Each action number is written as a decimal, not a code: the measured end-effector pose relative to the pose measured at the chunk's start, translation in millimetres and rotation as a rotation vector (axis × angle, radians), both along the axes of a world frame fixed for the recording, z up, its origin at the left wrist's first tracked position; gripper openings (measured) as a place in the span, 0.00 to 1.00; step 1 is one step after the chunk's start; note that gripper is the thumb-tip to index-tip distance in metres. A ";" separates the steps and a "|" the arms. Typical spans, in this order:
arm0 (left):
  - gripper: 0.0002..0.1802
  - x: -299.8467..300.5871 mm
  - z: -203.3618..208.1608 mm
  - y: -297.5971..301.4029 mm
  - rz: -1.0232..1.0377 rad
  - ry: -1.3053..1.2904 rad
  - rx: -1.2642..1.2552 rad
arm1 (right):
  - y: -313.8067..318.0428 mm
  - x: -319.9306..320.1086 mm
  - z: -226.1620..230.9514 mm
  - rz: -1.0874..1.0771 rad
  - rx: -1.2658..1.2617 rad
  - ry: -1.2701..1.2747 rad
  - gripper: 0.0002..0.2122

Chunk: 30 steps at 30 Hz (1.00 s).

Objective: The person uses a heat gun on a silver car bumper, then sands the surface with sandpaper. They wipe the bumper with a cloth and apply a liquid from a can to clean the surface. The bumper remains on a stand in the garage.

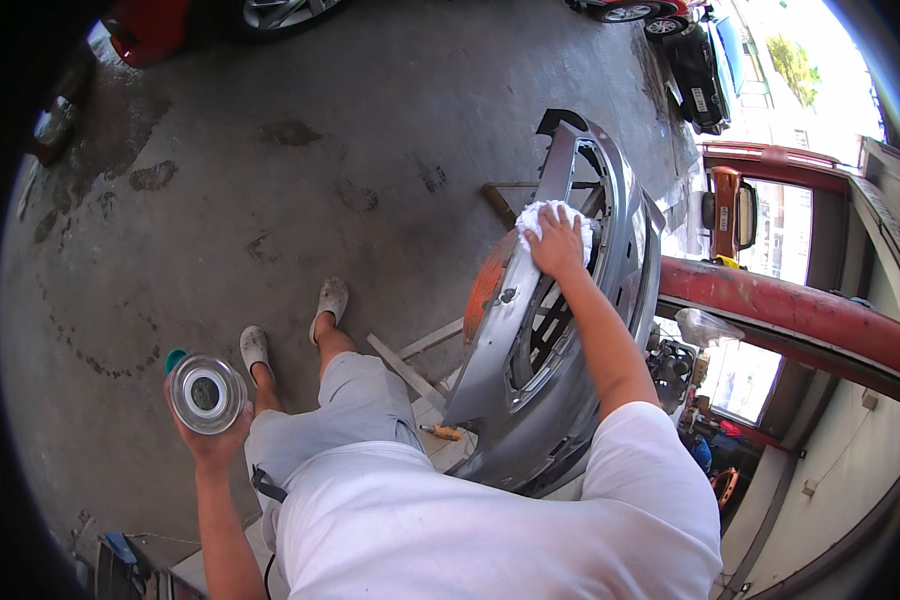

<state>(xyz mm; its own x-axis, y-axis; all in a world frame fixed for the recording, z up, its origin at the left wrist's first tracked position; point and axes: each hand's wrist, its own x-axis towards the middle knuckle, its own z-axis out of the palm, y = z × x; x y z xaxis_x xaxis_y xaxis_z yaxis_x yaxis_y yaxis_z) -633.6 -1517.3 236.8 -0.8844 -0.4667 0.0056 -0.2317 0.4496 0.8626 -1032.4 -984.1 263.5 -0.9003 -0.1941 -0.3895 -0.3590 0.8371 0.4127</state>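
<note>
Head view: one rag (545, 217), one bumper (530, 370), one can (206, 393)

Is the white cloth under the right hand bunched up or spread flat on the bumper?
Bunched up. The white cloth shows crumpled folds around the right hand, which presses it against the grey bumper.

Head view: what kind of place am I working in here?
Most likely a car body or repair shop. A detached grey bumper stands propped on a stained concrete floor, the right hand presses a white cloth on it, and parked cars sit outside.
</note>
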 end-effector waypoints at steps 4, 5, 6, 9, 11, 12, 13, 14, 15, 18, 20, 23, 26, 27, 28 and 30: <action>0.46 -9.5 -4.1 2.3 -0.036 -0.004 0.003 | -11.0 103.0 13.7 0.228 -0.145 -0.061 0.30; 0.45 -20.5 -4.1 3.8 -0.057 0.018 -0.008 | -7.5 91.8 17.3 0.201 -0.131 -0.043 0.30; 0.44 -26.7 -0.6 7.3 -0.077 0.029 0.012 | -3.9 76.6 18.8 0.166 -0.119 -0.037 0.29; 0.42 -48.6 10.3 7.9 -0.081 0.085 0.105 | -13.9 48.8 2.1 0.028 -0.072 0.105 0.29; 0.43 -57.5 5.8 -2.9 -0.122 0.140 0.040 | -25.9 86.5 -0.3 0.046 -0.058 0.014 0.30; 0.44 -58.1 3.5 -5.4 -0.139 0.159 0.009 | -25.9 109.9 1.6 0.089 -0.047 -0.024 0.31; 0.44 -56.3 6.1 -5.7 -0.154 0.133 -0.006 | -22.9 111.9 4.2 0.106 -0.081 -0.035 0.30; 0.43 -57.3 8.2 -5.2 -0.165 0.113 -0.022 | -20.5 106.0 7.1 0.127 -0.114 -0.041 0.29; 0.43 -61.9 7.9 -4.0 -0.177 0.101 -0.036 | -20.2 85.6 6.4 0.116 -0.094 0.018 0.29; 0.41 -65.7 6.2 -2.0 -0.168 0.197 -0.041 | -23.8 34.2 3.1 -0.028 -0.042 0.037 0.29; 0.41 -57.0 4.7 -4.0 -0.159 0.203 -0.069 | -23.6 67.8 -8.4 0.003 -0.042 0.067 0.30; 0.42 -47.6 2.8 4.1 -0.105 0.135 -0.039 | -20.3 113.3 2.7 0.106 -0.110 -0.080 0.31; 0.42 -51.9 4.9 9.4 -0.125 0.127 -0.069 | -3.5 54.8 4.6 0.079 -0.085 -0.058 0.30; 0.43 -51.9 5.4 9.9 -0.146 0.127 -0.096 | 8.4 25.1 -2.5 0.088 -0.046 0.026 0.30; 0.43 -53.2 2.9 8.1 -0.135 0.123 -0.056 | 16.5 -1.1 -4.6 0.040 -0.073 0.006 0.31; 0.42 -51.3 -2.1 11.4 -0.100 0.112 0.034 | 9.5 -21.8 -2.6 0.008 -0.043 -0.072 0.31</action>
<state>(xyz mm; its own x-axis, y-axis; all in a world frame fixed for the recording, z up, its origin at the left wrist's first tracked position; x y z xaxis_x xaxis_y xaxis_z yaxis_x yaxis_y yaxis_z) -684.9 -1506.0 234.7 -0.9213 -0.3776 0.0924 -0.0887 0.4356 0.8958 -1054.2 -974.6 260.8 -0.8688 -0.2185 -0.4443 -0.3928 0.8505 0.3498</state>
